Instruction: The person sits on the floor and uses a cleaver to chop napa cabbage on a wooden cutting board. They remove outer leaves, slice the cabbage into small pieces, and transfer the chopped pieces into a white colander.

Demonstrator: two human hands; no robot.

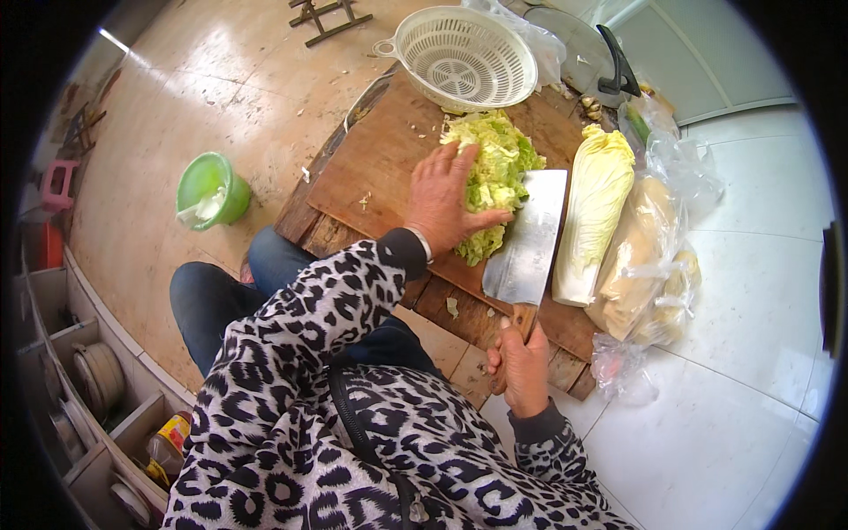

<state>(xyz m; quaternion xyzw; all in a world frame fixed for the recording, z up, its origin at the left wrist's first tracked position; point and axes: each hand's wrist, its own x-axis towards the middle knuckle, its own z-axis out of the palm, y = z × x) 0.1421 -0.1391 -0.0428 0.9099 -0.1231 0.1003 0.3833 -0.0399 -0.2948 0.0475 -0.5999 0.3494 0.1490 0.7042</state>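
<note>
My left hand [444, 196] lies spread with its fingers apart on a heap of chopped napa cabbage [503, 163], pressing against its near left side. In my right hand [523, 364] is the wooden handle of a cleaver [533, 234], gripped by wrapped fingers. The broad blade lies tilted nearly flat along the right side of the heap, its far end beside the leaves. Beneath them is a wooden cutting board [371, 168]. Just right of the blade rests a larger piece of napa cabbage [594, 212], pale stem end toward me.
A white plastic colander [466, 55] stands at the board's far edge, near a glass lid [574, 53] with a black handle. Plastic bags of food [638, 247] lie right of the cabbage. On the floor at left is a green bucket [212, 190] with white scraps inside.
</note>
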